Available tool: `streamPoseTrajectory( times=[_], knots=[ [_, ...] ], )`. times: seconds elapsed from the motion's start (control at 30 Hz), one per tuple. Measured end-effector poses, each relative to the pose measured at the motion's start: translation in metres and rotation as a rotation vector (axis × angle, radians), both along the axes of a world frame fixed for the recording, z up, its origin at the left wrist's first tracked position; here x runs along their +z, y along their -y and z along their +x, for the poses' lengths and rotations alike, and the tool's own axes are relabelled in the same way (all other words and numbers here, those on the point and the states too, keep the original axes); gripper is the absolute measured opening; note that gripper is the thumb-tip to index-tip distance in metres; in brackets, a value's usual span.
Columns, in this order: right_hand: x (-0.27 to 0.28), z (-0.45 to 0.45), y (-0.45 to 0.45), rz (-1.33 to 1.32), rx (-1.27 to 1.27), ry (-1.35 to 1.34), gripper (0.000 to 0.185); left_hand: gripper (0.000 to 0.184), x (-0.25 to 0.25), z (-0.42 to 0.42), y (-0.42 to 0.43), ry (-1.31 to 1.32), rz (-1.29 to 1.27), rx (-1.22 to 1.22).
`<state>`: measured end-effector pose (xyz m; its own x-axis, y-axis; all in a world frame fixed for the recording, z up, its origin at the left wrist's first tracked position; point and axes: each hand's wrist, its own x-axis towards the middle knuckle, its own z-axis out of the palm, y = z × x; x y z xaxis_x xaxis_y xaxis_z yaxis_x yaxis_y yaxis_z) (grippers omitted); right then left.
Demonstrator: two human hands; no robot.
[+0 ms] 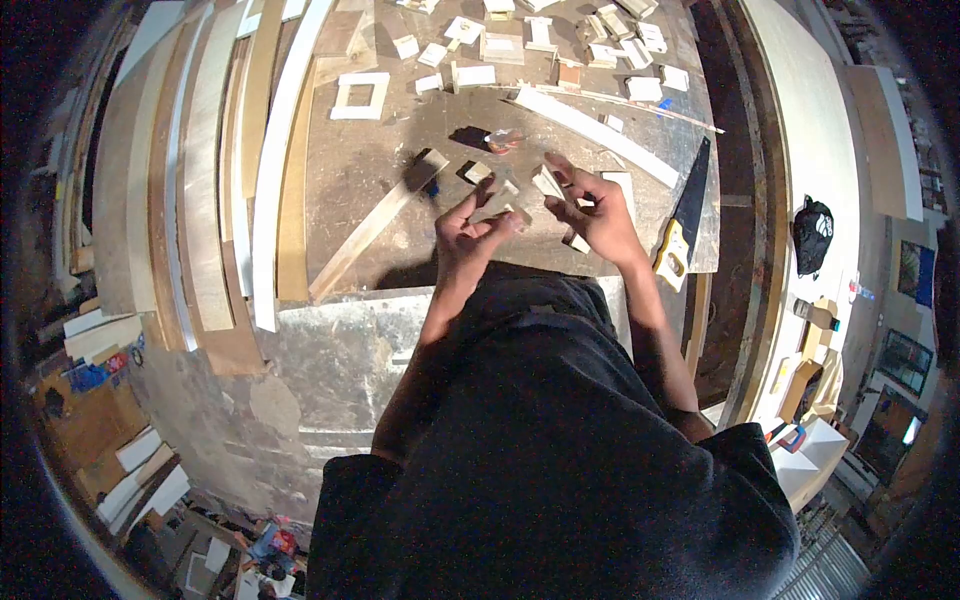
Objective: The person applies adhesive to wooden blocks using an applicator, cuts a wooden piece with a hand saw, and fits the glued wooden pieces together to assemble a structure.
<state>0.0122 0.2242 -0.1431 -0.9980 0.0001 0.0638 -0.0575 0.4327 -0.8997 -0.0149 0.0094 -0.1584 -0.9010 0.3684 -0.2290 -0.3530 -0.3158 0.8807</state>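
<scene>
Above the near part of the workbench, my left hand [468, 225] grips a small pale wooden piece [505, 201] between thumb and fingers; its exact shape is blurred. My right hand [598, 208] is closed on another small wooden block [546, 182], held tilted a short way to the right. The two pieces are apart. Just beyond my left hand lies a small block [474, 172] with a dark side. A small round container [503, 141] with a reddish label is beyond both hands. A hammer-like tool with a long wooden handle [370, 232] lies to the left.
A handsaw [688, 205] with a yellow handle lies at the bench's right edge. A long white strip [600, 138] and a square wooden frame [359, 96] lie farther back. Several small wood pieces [503, 47] cover the far end. Long boards [205, 180] line the left side.
</scene>
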Motion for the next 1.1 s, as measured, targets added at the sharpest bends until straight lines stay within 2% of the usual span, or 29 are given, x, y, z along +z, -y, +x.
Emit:
streamPoseTrajectory(
  times=[0.03, 0.1, 0.13, 0.2, 0.23, 0.27, 0.3, 0.47, 0.53, 0.57, 0.6, 0.67, 0.7, 0.8, 0.83, 0.87, 0.93, 1.0, 1.07, 1.1],
  knots=[
    [-0.019, 0.000, -0.003, 0.031, -0.014, -0.090, 0.046, 0.054, -0.006, 0.000, 0.005, 0.106, 0.061, 0.013],
    [-0.051, 0.001, -0.007, 0.176, -0.184, 0.156, 0.050, 0.052, -0.034, -0.001, 0.017, 0.153, 0.047, 0.027],
    [-0.071, 0.001, -0.010, 0.334, -0.172, 0.151, 0.050, 0.050, -0.053, -0.002, 0.024, 0.157, 0.029, 0.021],
    [-0.113, 0.003, -0.014, 0.507, -0.083, 0.317, 0.051, 0.042, -0.086, -0.001, 0.036, 0.271, 0.036, 0.065],
    [-0.126, 0.006, -0.012, 0.505, -0.082, 0.316, 0.051, 0.041, -0.095, -0.001, 0.040, 0.304, 0.030, 0.086],
    [-0.138, 0.007, -0.011, 0.636, -0.097, 0.259, 0.053, 0.041, -0.103, -0.001, 0.043, 0.334, 0.025, 0.107],
    [-0.143, 0.008, -0.010, 0.766, -0.112, 0.201, 0.055, 0.041, -0.106, 0.000, 0.044, 0.332, 0.024, 0.107],
    [-0.135, 0.009, 0.003, 0.860, -0.093, 0.205, 0.064, 0.036, -0.113, 0.001, 0.045, 0.350, 0.135, 0.180],
    [-0.112, 0.003, 0.013, 0.718, -0.131, 0.066, 0.071, 0.037, -0.117, 0.000, 0.038, 0.289, 0.134, 0.178],
    [-0.098, -0.004, 0.015, 0.423, -0.058, 0.019, 0.070, 0.037, -0.117, 0.001, 0.035, 0.229, 0.129, 0.173],
    [-0.080, -0.008, 0.020, 0.421, -0.054, 0.022, 0.070, 0.037, -0.112, 0.003, 0.032, 0.233, 0.127, 0.177],
    [-0.039, -0.013, 0.033, -0.282, 0.120, 0.405, 0.061, 0.040, -0.094, 0.002, 0.026, 0.124, 0.181, 0.140],
    [-0.019, -0.013, 0.040, -0.246, 0.110, 0.360, 0.050, 0.044, -0.099, 0.005, 0.029, 0.062, 0.135, 0.074],
    [-0.022, -0.016, 0.039, -0.252, 0.090, 0.271, 0.045, 0.046, -0.045, -0.001, 0.014, 0.097, 0.052, 0.096],
    [-0.017, -0.017, 0.038, -0.337, 0.086, 0.199, 0.037, 0.045, -0.035, -0.002, 0.013, 0.073, 0.078, 0.060],
    [-0.015, -0.017, 0.037, -0.337, 0.091, 0.201, 0.037, 0.045, -0.025, -0.001, 0.014, 0.074, 0.077, 0.065],
    [-0.009, -0.019, 0.033, -0.264, 0.004, 0.135, 0.033, 0.043, -0.010, -0.004, 0.014, 0.226, 0.241, 0.092],
    [0.001, -0.018, 0.030, -0.324, 0.014, 0.111, 0.029, 0.044, 0.000, -0.007, 0.013, 0.221, 0.254, 0.079],
    [0.015, -0.016, 0.028, -0.372, -0.012, 0.144, 0.028, 0.047, 0.009, -0.007, 0.010, 0.044, 0.021, 0.011],
    [0.022, -0.016, 0.027, -0.324, -0.016, 0.169, 0.025, 0.049, 0.016, -0.007, 0.006, 0.048, -0.013, 0.019]
  ],
)
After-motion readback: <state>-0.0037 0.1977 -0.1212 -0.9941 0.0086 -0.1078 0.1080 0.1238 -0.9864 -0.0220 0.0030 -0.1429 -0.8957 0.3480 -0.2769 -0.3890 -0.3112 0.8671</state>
